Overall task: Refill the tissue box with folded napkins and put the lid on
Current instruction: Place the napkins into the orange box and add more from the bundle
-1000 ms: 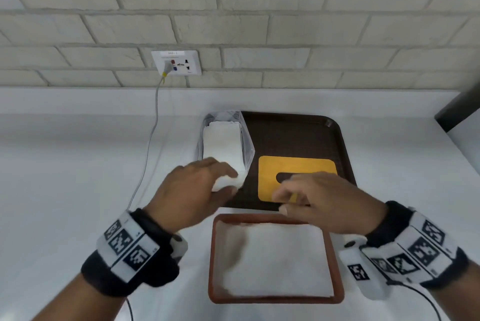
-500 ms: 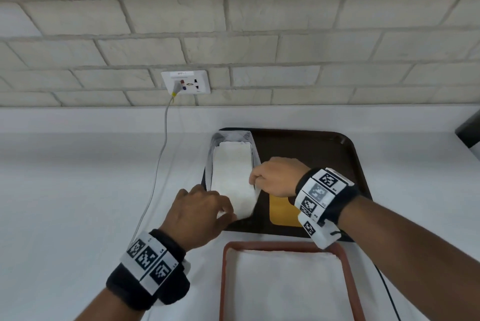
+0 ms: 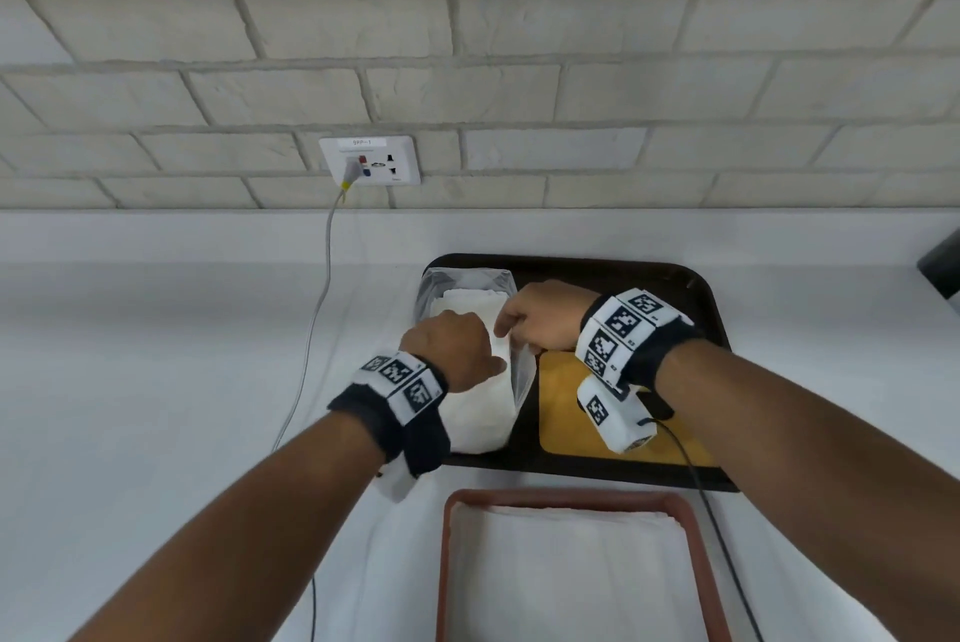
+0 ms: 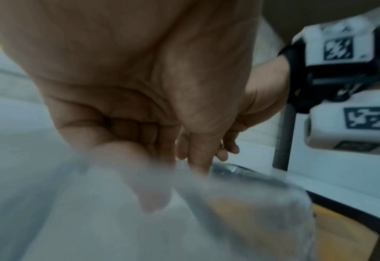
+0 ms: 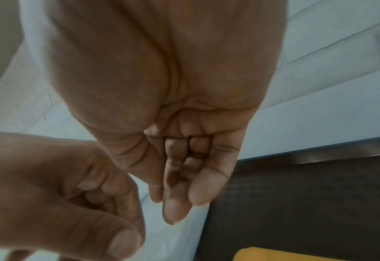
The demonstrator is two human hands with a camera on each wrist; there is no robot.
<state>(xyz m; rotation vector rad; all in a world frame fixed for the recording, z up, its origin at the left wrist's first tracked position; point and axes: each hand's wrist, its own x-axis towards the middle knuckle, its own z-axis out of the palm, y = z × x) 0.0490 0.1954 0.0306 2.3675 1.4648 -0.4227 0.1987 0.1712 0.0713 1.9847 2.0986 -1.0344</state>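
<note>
We tuck white folded napkins into clear plastic tissue box, far-left tray corner; left hand grip pinching box wall, right hand grip clenched, grasp unclear. Next: flat yellow slotted lid needs lifting on.

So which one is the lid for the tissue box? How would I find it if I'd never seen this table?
Look for the dark brown tray on the white counter, below the wall socket. The clear tissue box full of white napkins sits on its left side. Just right of that box lies the lid: it is flat and the only yellow thing there.

Head overhead; wrist cameras close-up
</note>
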